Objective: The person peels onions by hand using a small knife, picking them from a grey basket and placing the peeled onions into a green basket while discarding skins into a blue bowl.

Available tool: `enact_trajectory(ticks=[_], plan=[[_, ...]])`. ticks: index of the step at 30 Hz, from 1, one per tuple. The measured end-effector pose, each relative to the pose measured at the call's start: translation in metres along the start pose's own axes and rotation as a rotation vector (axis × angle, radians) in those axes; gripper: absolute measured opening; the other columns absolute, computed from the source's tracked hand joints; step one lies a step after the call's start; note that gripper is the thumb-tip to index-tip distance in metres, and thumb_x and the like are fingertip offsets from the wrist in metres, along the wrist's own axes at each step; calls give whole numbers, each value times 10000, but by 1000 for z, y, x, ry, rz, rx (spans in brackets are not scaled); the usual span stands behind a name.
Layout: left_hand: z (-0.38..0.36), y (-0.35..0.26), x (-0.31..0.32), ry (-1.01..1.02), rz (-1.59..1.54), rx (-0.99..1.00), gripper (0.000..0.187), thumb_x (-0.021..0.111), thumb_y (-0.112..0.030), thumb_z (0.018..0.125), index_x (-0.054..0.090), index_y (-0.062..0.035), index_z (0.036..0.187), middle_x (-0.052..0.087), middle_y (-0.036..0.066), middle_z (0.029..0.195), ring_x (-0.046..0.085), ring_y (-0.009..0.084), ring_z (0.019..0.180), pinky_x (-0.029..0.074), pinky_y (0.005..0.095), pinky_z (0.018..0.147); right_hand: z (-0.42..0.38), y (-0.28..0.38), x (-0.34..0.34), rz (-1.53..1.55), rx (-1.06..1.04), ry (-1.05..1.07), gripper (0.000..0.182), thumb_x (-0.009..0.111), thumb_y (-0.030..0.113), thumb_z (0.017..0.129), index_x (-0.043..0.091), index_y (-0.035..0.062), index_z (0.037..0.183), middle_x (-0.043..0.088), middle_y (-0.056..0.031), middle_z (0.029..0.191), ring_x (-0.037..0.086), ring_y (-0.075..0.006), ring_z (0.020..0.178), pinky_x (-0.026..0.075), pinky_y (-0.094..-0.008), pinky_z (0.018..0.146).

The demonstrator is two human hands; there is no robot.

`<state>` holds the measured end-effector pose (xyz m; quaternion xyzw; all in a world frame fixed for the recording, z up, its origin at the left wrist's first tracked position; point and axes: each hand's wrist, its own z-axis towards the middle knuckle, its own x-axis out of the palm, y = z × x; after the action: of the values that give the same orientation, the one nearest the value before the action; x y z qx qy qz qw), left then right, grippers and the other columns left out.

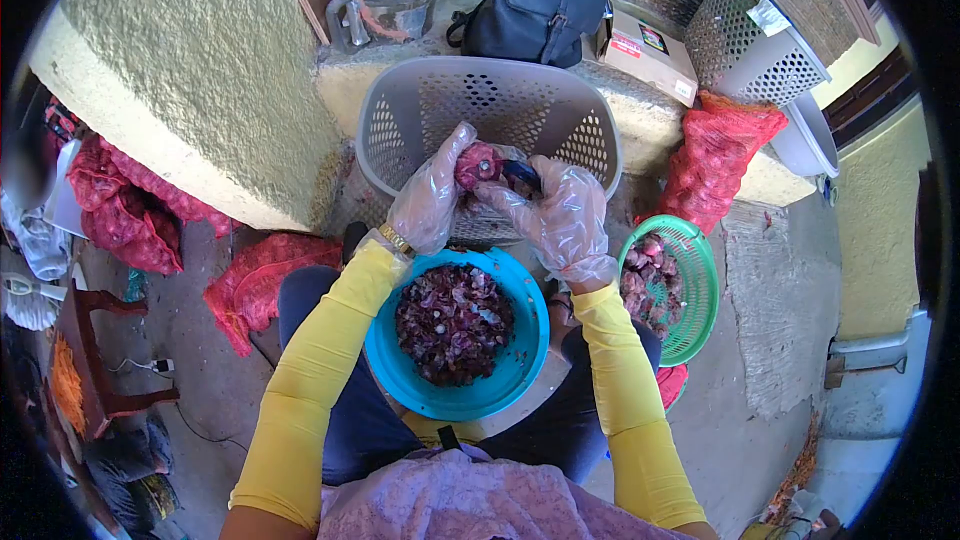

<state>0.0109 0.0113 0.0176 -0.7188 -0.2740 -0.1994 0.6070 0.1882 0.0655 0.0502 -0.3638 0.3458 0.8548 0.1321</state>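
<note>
While the gloved left hand (428, 202) curls around a red onion (478, 164), the right hand (562, 215) grips a dark-handled knife (521, 173) against it, above a grey basket (490, 110). Below, on the lap over a concrete floor (780, 340), a blue bowl (520, 360) holds peels; a green basket (700, 285) holds onions

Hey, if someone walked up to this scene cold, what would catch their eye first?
Probably the two hands in clear plastic gloves at the centre: the left hand holds a red onion, and the right hand holds a dark-handled knife against it. Right below, on the lap, sits a bright blue round plastic bowl filled with purple onion skins. A green plastic colander of peeled onions sits to the right.
</note>
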Motion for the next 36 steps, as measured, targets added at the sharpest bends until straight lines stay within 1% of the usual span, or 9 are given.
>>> enact_trajectory(ticks=[5, 11, 16, 23, 25, 30, 32, 34, 36], plan=[[0, 2, -4, -28, 63, 11, 585, 405, -529, 1113, 701, -37, 1225, 746, 96, 1127, 705, 201, 1008, 563, 365, 939, -1, -2, 2, 8, 5, -8, 443, 889, 460, 783, 742, 50, 862, 703, -177, 775, 695, -395, 742, 534, -490, 682], [-8, -5, 3, -70, 365, 59, 671, 346, -601, 1110, 687, -42, 1258, 743, 87, 1140, 704, 188, 980, 575, 334, 903, 0, 2, -3, -37, -28, -3, 425, 909, 425, 781, 750, 50, 903, 719, -156, 762, 708, -356, 719, 540, -460, 678], [-6, 0, 6, 129, 114, 27, 712, 341, -617, 1108, 655, -8, 1303, 742, 126, 1181, 727, 225, 1043, 588, 374, 949, -1, -1, -3, -39, -19, 4, 418, 922, 404, 757, 741, 56, 903, 718, -148, 772, 711, -359, 750, 539, -461, 688], [0, 5, 2, 117, 50, -18, 656, 363, -552, 1124, 639, 12, 1318, 737, 150, 1208, 729, 251, 1071, 585, 393, 966, -2, -3, -4, -67, -28, -10, 402, 933, 359, 733, 736, 53, 904, 713, -157, 822, 704, -385, 808, 540, -461, 707], [-3, 3, 6, 130, -14, -33, 616, 437, -540, 1110, 672, 5, 1277, 742, 131, 1179, 720, 207, 1054, 579, 368, 968, -3, -4, -3, -50, -43, -37, 408, 933, 364, 734, 735, 51, 905, 711, -159, 822, 702, -389, 808, 539, -463, 706], [0, 9, 7, 104, -55, 14, 573, 462, -502, 1110, 663, 3, 1289, 736, 126, 1198, 718, 212, 1070, 579, 363, 969, -2, 0, -7, -60, 0, 9, 426, 936, 381, 733, 739, 50, 917, 714, -157, 827, 704, -390, 812, 538, -462, 706], [1, 11, 6, 101, -81, 22, 560, 465, -490, 1111, 661, 2, 1294, 733, 122, 1205, 717, 211, 1078, 576, 359, 972, -2, 0, -8, -97, -28, 11, 497, 883, 512, 757, 755, 57, 913, 735, -145, 795, 729, -376, 750, 566, -478, 693], [-1, 11, 7, 127, -53, 59, 602, 414, -486, 1128, 590, 23, 1399, 689, 155, 1319, 685, 263, 1184, 557, 405, 1024, -2, -1, -7, -81, -29, 3, 493, 884, 506, 758, 766, 63, 939, 745, -142, 807, 734, -368, 755, 571, -471, 700], [0, 13, 7, 122, -52, 77, 594, 419, -474, 1128, 583, 24, 1405, 683, 156, 1332, 678, 263, 1197, 557, 404, 1028, -2, -1, -6, -65, -28, -6, 490, 885, 500, 760, 777, 69, 966, 754, -138, 819, 740, -360, 760, 577, -463, 707]])
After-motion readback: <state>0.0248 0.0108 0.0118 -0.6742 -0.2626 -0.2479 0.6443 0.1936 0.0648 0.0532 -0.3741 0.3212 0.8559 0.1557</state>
